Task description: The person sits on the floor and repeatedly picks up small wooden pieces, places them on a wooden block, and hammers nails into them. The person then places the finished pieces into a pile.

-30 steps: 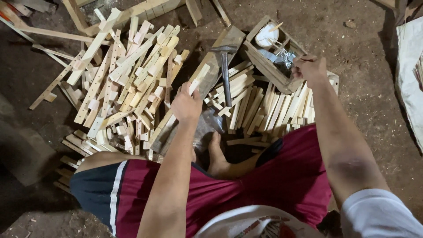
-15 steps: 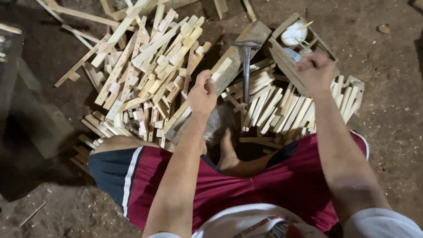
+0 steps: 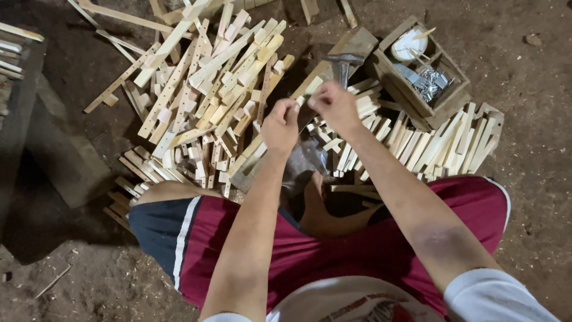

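My left hand [image 3: 280, 126] pinches a short pale wooden piece [image 3: 313, 85] over a long wooden block [image 3: 262, 156] that lies in front of my knees. My right hand [image 3: 335, 107] meets it from the right. Its fingertips are closed against the piece's end on something tiny that looks like a nail. A hammer [image 3: 344, 62] lies just beyond both hands on a plank. Right of it stands an open wooden box [image 3: 394, 89] with metal nails [image 3: 431, 83] and a white round lid in it.
A big heap of cut wooden sticks [image 3: 205, 101] spreads to the left, and a row of similar sticks [image 3: 429, 143] lies to the right. My legs in red shorts fill the foreground on a dirt floor. A dark slab [image 3: 59, 155] sits at the far left.
My right hand has come back from the wooden box to the left hand. The left hand drew the wooden piece in toward the middle, and the view shifted a little.
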